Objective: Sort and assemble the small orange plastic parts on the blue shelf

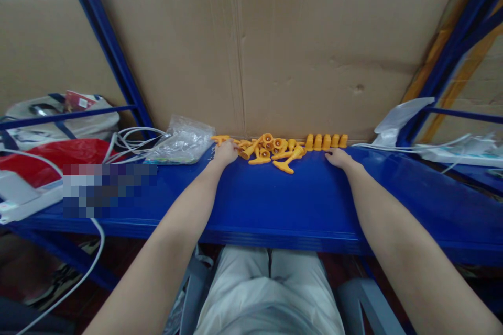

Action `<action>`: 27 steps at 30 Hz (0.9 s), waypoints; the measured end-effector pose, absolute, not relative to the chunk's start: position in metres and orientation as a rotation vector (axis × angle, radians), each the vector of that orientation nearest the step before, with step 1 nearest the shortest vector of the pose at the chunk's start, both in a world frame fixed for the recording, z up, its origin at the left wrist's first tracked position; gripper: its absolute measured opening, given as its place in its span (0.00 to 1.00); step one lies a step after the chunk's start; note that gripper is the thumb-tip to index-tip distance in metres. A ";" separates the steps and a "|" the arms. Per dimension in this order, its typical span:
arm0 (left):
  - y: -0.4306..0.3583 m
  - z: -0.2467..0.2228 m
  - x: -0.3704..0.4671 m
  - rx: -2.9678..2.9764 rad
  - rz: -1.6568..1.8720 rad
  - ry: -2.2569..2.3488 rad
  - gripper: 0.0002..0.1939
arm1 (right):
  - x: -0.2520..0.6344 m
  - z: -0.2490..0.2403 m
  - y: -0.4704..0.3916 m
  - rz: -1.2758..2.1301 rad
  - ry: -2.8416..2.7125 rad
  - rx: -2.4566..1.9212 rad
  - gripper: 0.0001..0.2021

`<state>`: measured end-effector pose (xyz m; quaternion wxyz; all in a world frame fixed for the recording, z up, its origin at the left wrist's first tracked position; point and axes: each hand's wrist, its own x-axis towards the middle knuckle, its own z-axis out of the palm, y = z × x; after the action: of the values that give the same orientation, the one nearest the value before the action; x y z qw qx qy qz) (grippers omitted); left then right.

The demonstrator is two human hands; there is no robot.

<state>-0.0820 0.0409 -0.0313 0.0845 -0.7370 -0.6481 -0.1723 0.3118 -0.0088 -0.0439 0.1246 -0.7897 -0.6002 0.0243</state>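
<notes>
My left hand [227, 152] reaches to the left end of a loose pile of orange-yellow T-shaped handles [284, 165]. Its fingers are bent in among them, and whatever they hold is hidden. One more handle [220, 139] shows just behind this hand. Several handles in the pile turn round, hollow ends towards me. On the right, a row of small orange-yellow caps [326, 141] stands upright along the cardboard. My right hand [338, 159] rests on the blue shelf just in front of that row, fingers slightly apart and nothing visible in them.
Cardboard [306, 57] walls off the back of the blue shelf [275, 204]. Left of the pile lie a clear plastic bag [186, 138], white cables [129, 138] and a red bag [74, 152]. A power strip [463, 154] and crumpled plastic [401, 118] are at the right.
</notes>
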 end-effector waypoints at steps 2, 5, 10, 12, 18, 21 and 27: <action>0.042 -0.032 -0.082 -2.213 -0.522 -1.924 0.22 | 0.311 -0.043 -0.009 0.075 -1.749 -2.312 0.25; 0.043 -0.034 -0.083 -2.238 -0.557 -1.901 0.22 | 0.312 -0.044 -0.009 0.059 -1.749 -2.318 0.25; 0.046 -0.038 -0.083 -2.305 -0.441 -1.876 0.28 | 0.316 -0.046 -0.005 0.030 -1.771 -2.287 0.24; 0.047 -0.039 -0.083 -2.306 -0.367 -1.919 0.31 | 0.318 -0.047 -0.004 0.023 -1.776 -2.282 0.24; 0.045 -0.040 -0.081 -2.310 -0.344 -1.986 0.34 | 0.320 -0.051 -0.001 0.019 -1.774 -2.248 0.23; 0.042 -0.039 -0.079 -2.286 -0.358 -1.995 0.33 | 0.319 -0.051 -0.001 0.039 -1.771 -2.258 0.23; 0.038 -0.038 -0.076 -2.264 -0.391 -1.936 0.29 | 0.317 -0.048 -0.004 0.030 -1.767 -2.273 0.24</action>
<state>-0.0757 0.0381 -0.0379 0.0685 -0.7519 -0.6428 -0.1297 0.3166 -0.0042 -0.0483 0.1308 -0.7825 -0.6086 0.0104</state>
